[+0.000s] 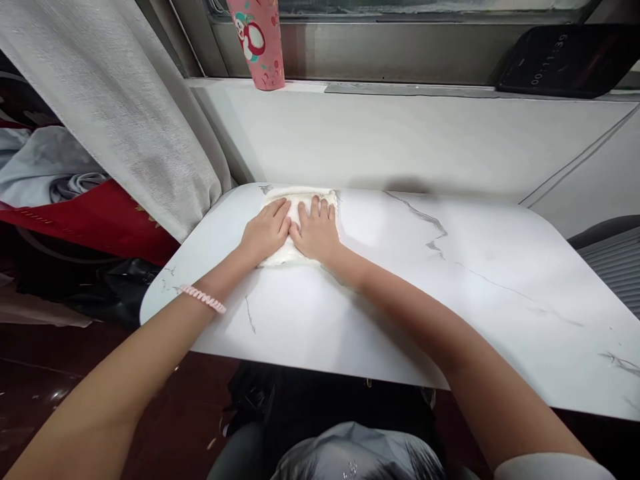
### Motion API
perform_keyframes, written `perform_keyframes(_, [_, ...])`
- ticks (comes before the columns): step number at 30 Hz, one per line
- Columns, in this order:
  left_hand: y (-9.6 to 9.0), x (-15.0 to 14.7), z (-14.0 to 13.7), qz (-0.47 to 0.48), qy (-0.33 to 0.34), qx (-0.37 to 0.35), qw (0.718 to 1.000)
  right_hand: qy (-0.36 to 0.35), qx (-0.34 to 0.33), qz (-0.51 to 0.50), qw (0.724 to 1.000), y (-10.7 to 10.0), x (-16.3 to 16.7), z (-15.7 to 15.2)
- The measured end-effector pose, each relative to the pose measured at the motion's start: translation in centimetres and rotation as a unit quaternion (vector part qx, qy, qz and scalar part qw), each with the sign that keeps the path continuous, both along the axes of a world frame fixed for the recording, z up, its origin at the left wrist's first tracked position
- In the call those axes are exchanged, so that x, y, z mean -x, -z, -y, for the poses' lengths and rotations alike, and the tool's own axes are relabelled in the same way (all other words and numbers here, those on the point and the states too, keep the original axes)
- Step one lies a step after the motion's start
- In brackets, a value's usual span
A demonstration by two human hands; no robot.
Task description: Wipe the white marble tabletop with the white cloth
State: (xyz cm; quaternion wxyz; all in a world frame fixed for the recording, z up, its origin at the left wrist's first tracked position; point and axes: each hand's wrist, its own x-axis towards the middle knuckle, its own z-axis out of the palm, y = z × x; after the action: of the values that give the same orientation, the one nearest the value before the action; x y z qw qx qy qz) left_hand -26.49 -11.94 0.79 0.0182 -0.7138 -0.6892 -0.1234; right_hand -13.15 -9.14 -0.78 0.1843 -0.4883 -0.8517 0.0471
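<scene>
A folded cream-white cloth (327,195) lies flat on the white marble-patterned table (400,280), toward its back left part. My left hand (267,230) rests palm down on the cloth's left side, fingers stretched out toward the back. Beside it, my right hand (318,231) presses flat on the cloth's right half with its fingers spread. The two thumbs come close together near the middle. Much of the cloth is covered by the hands. A pink coiled band (203,298) circles my left wrist.
On the sill behind the table stand a pink patterned cup (260,47) and, at the right, a dark device (565,61) showing timer digits. A grey-white curtain (130,100) hangs at the left, beside a red bag (110,223) with fabric. A grey ribbed object (615,260) is at the right edge.
</scene>
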Motion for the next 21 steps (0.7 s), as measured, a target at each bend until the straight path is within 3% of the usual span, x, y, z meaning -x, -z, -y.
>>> perform_keyframes(8, [0.7,-4.4,8.6,0.010,0.038,-0.044,0.998,-0.048,-0.026,0.032,0.998,-0.3,-5.5,8.1])
perform_keyframes(14, [0.6,-7.8,15.4,0.014,0.042,-0.024,0.999,-0.113,-0.030,0.029,0.993,-0.6,-9.8,13.7])
perform_keyframes(17, [0.8,-8.9,17.0,0.004,0.048,-0.038,0.998,-0.129,-0.029,0.028,0.991,-0.8,-11.3,15.0])
perform_keyframes(21, [0.8,-9.1,16.8,-0.015,0.070,-0.067,0.995,-0.136,-0.029,0.030,0.990,-1.2,-12.1,14.9])
